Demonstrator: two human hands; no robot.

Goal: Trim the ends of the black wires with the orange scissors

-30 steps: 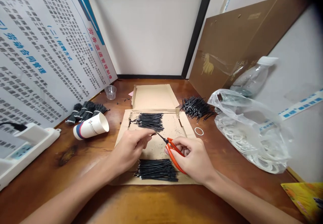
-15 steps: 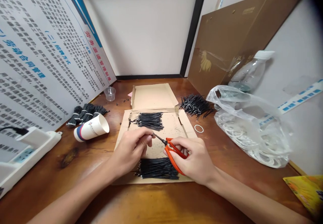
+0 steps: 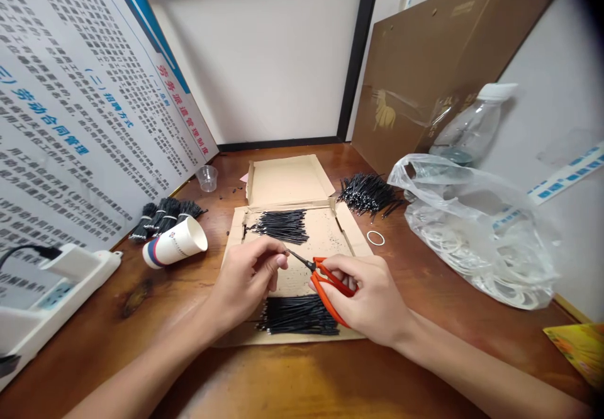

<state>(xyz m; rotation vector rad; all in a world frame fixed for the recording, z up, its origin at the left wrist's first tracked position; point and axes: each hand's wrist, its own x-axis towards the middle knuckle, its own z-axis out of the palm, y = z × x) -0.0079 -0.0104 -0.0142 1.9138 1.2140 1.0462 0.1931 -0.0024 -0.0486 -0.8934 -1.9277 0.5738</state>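
My right hand (image 3: 372, 296) is closed around the orange handles of a pair of scissors (image 3: 328, 293), whose narrow dark blades point left. At the blade tips, my left hand (image 3: 252, 280) has its thumb and forefinger pinched together. Whatever sits in that pinch is too small and covered to make out. Beneath the hands lies an opened flat cardboard box (image 3: 290, 277) sprinkled with tiny dark scraps. One row of short black wires (image 3: 280, 226) rests on it beyond my hands. A second row of black wires (image 3: 302, 315) lies nearer me, partly behind the scissors and right hand.
Right of the box are a loose heap of black wires (image 3: 365, 194), a white ring (image 3: 375, 238) and a plastic bag (image 3: 472, 243) of white rings. At left stand a tipped paper cup (image 3: 174, 243), tied wire bundles (image 3: 163, 214), a clear cup (image 3: 206, 178) and a power strip (image 3: 61, 293).
The view has shifted slightly. Both hands keep nearly the same pose, with the scissor tips still at my left fingertips.
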